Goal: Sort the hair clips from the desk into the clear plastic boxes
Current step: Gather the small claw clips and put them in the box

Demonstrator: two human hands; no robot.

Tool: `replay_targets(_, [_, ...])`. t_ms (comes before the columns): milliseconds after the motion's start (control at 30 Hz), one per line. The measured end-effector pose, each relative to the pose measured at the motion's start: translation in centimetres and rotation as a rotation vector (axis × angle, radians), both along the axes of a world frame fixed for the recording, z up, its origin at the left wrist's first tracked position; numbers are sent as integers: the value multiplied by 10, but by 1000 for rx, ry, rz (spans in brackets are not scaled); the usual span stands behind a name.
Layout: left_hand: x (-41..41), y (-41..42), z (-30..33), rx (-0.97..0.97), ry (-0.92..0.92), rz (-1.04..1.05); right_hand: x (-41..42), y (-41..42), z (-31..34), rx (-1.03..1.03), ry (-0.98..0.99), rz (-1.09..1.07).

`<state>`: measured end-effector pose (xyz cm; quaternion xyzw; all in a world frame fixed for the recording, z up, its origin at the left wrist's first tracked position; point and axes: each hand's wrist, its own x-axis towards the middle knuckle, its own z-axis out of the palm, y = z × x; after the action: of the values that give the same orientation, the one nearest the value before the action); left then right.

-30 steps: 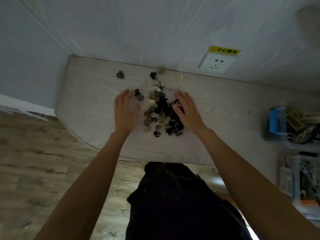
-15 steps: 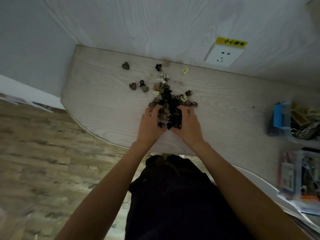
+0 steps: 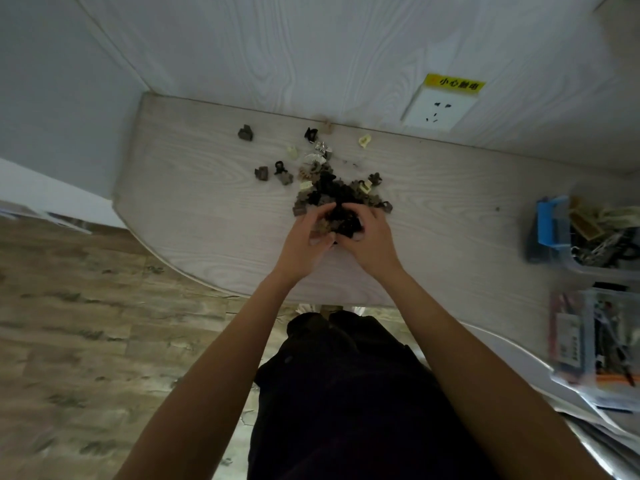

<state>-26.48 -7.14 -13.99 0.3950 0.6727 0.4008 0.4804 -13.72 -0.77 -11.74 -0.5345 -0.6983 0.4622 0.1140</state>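
A pale wood-grain desk (image 3: 194, 202) with a rounded left corner carries a scatter of small claw hair clips. Farthest left lies one grey-brown clip (image 3: 245, 133) on its own; nearer the middle sit a second brown clip (image 3: 261, 173) and a black one touching a brown one (image 3: 282, 172). Two cream clips (image 3: 292, 152) (image 3: 364, 139) lie apart near the back wall, with a black clip (image 3: 310, 134) between them.

The main heap of black and brown hair clips (image 3: 337, 194) is too tangled and dim to count. Its near part is hidden by both hands. The left hand (image 3: 304, 242) curls its fingers round the left side of the heap, thumb tucked below; the right hand (image 3: 370, 240) curls round the right side, fingers closed over dark clips. The two hands touch at the thumbs.

On the wall sits one white socket (image 3: 438, 110) under a yellow label (image 3: 454, 84).

At the right edge, two clear plastic boxes (image 3: 599, 244) (image 3: 602, 337) are cut off by the frame and blurred; their contents are hard to make out, apart from a blue part (image 3: 550, 221) on the farther one.
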Motion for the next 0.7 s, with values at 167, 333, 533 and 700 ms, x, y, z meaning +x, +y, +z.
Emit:
replay_targets(167, [7, -1, 2, -16, -206, 110, 3, -2, 3, -27, 104, -54])
replay_targets(333, [16, 12, 17, -30, -98, 77, 12, -3, 15, -53, 210, -150])
replay_targets(533, [53, 28, 50, 80, -105, -58, 63, 4, 38, -103, 380, -287])
replay_targets(700, [142, 65, 74, 165, -131, -301, 156, 13, 65, -67, 489, -522])
